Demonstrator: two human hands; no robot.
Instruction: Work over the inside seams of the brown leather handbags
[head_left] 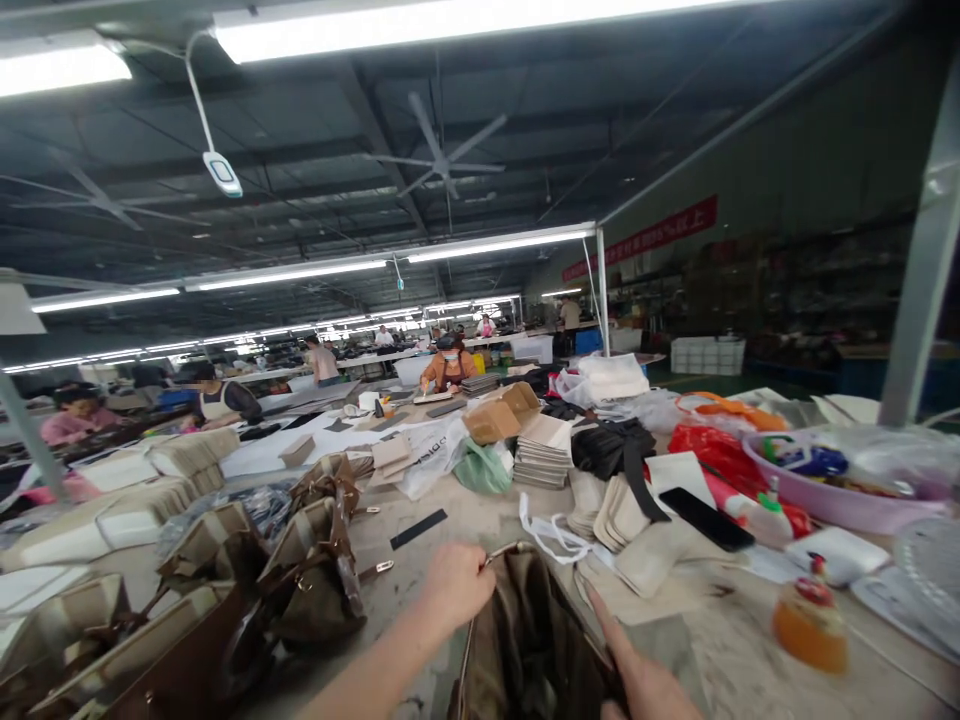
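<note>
An olive-brown handbag (525,640) stands with its mouth open at the bottom middle, its dark lining showing. My left hand (459,588) is closed on the bag's upper left edge. Along the right edge lies my right hand (645,672), its index finger stretched against the rim and its thumb on the inner side; the other fingers are out of sight. Similar brown bags (315,570) stand to the left, some with metal fittings. A dark flat strip (418,529) rests on the table just beyond my left hand.
Beyond the bag lie stacked beige pieces (543,450), white straps (553,530), a black phone (706,518) and a cardboard box (501,412). At right are an orange-bottomed bottle (810,628) and a lilac basin (847,505). A person (450,368) works across the table.
</note>
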